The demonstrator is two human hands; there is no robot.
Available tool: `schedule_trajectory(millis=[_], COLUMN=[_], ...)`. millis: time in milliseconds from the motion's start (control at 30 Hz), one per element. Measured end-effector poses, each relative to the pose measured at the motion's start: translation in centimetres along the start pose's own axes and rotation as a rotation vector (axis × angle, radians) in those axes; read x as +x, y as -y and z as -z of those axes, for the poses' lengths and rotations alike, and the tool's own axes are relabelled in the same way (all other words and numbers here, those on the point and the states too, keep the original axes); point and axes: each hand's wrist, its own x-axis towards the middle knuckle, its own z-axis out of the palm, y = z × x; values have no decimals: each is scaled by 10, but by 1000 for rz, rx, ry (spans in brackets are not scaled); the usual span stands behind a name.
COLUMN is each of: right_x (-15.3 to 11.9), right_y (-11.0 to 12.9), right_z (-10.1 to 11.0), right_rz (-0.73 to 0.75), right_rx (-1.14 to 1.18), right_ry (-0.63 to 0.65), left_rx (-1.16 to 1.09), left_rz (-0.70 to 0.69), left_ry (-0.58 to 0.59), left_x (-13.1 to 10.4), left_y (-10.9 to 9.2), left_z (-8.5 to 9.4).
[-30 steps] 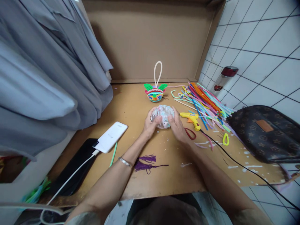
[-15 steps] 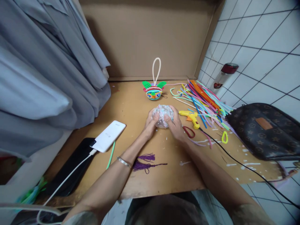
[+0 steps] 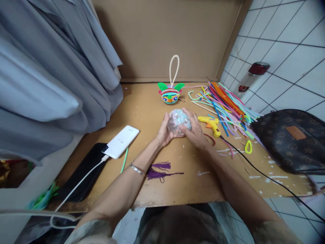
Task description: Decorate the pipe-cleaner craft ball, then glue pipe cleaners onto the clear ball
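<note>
"The fingers (image 3: 166, 120) of both hands are clamping on something in the head view. What are they holding?"

"A clear, glittery ball (image 3: 178, 119). It is sitting between the two hands, so neither is standing nearer: the left hand (image 3: 164, 134) is cupping its left side, seemingly reaching underneath, while the right hand (image 3: 196, 130) is covering its right side."

"And its long axis?"

"It is looking round, so no long axis is showing. The right thumb is lying across the near face, and the other right fingers are curving over the far right side."

"Is it resting on the bench (image 3: 142, 108)?"

"I am not managing to tell; the hands are hiding its underside."

"What is lying around it?"

"An animal-head ornament (image 3: 170, 97) is sitting just beyond the ball. A yellow glue gun (image 3: 210, 122) is lying just right of the right hand, its nozzle pointing that way; I am not making out whether they are touching. Purple tassels (image 3: 156, 174) are lying toward the bench's near edge, apart from the ball."
</note>
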Motion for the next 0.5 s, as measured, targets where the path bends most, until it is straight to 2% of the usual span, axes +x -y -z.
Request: schedule_trajectory(millis=[100, 233, 367, 500], right_x=[1, 1, 0, -1], right_y=[-9, -15, -14, -11], right_z=[-1, -4, -7, -9], right_rz=[-77, -135, -142, -90], right_rx=[60, 104, 64, 0], right_ry=[-40, -76, -89, -108], left_rx=[17, 65, 90, 104], left_rz=[-33, -132, -143, -137], left_ry=[34, -25, -87, -98], left_x=[-1, -4, -5, -6], left_y=[3, 6, 9, 10], left_z=[0, -4, -8, -9])
